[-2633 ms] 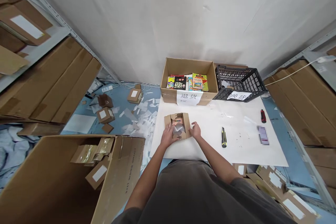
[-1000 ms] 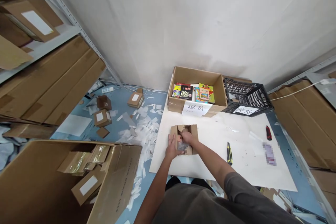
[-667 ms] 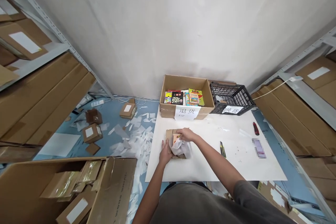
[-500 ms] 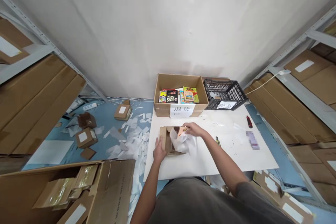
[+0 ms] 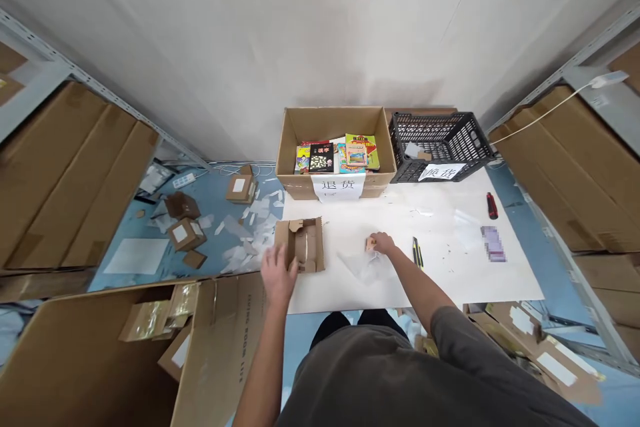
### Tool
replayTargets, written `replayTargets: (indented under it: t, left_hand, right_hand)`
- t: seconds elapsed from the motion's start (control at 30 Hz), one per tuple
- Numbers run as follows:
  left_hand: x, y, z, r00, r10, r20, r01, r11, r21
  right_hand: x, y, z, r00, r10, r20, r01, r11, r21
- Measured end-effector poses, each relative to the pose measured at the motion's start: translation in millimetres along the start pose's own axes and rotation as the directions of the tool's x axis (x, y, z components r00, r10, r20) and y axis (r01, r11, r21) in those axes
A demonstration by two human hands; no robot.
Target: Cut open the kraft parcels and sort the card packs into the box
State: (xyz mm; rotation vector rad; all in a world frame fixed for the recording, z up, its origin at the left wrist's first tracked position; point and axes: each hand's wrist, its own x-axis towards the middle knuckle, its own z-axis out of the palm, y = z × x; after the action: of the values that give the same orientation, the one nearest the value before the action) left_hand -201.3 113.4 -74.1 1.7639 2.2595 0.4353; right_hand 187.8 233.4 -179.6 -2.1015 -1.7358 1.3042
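Observation:
A small opened cardboard box [image 5: 303,243] lies at the left edge of the white table sheet [image 5: 450,260]. My left hand [image 5: 277,271] is at its near left corner, fingers spread, touching or just off the box. My right hand [image 5: 383,243] rests on the sheet to the right, closed on a small orange-tan item [image 5: 371,243] with clear plastic wrap [image 5: 361,263] trailing below it.
A carton of colourful books [image 5: 334,150] and a black crate [image 5: 436,145] stand at the back. A yellow utility knife [image 5: 416,252] lies right of my right hand; a red one [image 5: 491,205] lies farther right. A big open carton [image 5: 125,340] sits at lower left. Small boxes and paper scraps litter the blue floor [image 5: 220,213].
My right hand lifted the wrapped item out of the small box and set it down to the right. The emptied box and my left hand shifted left.

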Motion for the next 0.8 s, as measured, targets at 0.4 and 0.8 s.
replayTargets:
  t: [0.4, 0.8]
  left_hand:
    - [-48.3, 236.0, 218.4, 0.808, 0.104, 0.58, 0.069, 0.961, -0.269]
    - [-10.3, 185.1, 215.2, 0.866, 0.063, 0.495, 0.325, 0.682, -0.655]
  right_hand:
    - [-59.2, 83.9, 8.9, 0.847, -0.251, -0.469, 0.19, 0.966, -0.174]
    - [-130.3, 173.3, 18.0, 0.897, -0.054, -0.438, 0.128, 0.982, 0.141]
